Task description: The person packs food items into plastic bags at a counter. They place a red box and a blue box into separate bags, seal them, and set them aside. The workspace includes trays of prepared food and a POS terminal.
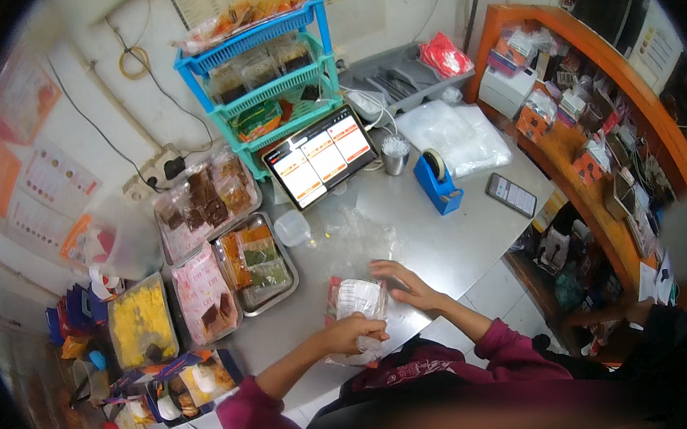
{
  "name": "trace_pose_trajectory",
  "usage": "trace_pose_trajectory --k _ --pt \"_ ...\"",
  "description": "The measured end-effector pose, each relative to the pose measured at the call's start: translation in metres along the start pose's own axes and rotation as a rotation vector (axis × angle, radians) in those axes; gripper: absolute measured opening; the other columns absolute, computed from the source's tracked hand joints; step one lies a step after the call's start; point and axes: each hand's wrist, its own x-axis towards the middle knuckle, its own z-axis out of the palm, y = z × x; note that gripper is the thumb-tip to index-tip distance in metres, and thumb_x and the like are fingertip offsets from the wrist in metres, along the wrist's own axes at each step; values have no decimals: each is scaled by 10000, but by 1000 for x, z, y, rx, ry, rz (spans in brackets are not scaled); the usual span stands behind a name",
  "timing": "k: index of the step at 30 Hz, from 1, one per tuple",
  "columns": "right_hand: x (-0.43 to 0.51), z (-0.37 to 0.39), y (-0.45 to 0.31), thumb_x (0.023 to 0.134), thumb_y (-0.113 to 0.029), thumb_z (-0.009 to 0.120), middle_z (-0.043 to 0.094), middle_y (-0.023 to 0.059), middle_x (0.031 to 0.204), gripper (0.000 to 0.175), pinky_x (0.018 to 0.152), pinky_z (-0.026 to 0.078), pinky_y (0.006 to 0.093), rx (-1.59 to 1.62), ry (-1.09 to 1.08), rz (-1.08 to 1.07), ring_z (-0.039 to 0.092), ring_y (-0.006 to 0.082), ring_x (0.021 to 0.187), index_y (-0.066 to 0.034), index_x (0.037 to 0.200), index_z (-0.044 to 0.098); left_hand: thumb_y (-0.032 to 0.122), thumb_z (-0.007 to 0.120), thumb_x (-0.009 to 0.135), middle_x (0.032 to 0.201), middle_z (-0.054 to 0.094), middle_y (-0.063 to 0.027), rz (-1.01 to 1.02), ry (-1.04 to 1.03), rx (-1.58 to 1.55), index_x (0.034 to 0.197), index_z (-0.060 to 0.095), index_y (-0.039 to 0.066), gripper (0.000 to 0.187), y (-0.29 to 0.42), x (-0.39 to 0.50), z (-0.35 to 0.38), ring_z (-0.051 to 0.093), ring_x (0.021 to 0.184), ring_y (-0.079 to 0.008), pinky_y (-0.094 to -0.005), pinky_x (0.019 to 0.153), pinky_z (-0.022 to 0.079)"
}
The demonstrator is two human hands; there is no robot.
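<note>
My left hand (349, 335) grips the gathered near end of a clear plastic bag (369, 348) at the table's front edge. Inside the bag is a red-and-white package (360, 297) with a white printed slip on top. My right hand (414, 286) is at the package's right side, fingers apart and curved. Whether its fingertips touch the bag cannot be told. Crumpled clear plastic (361, 237) lies just beyond, next to a small round plastic tub (292, 228). Part of the package is hidden under my left hand.
Metal trays of wrapped cakes (256, 262) and yellow crumbs (143, 321) stand left on the steel table (431, 231). Beyond are a tablet (323, 155), a tiered basket rack (271, 89), a blue tape dispenser (439, 188), plastic bags (453, 134) and a phone (511, 195).
</note>
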Motion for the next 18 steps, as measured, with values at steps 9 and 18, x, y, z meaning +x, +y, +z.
trace_pose_trajectory --k 9,18 --pt "-17 6 6 847 -85 687 598 121 1048 360 903 456 351 -171 -3 254 588 258 1010 -57 1187 572 -23 704 712 921 456 -109 -209 560 15 1044 286 44 538 11 -41 47 552 892 -233 -332 798 451" --pt "149 -192 69 852 -74 619 612 145 849 172 695 477 380 -834 410 130 600 312 795 -28 1016 645 71 632 865 1097 474 -171 -229 341 -119 1128 337 -58 416 -1 -67 39 492 1047 -279 -362 988 381"
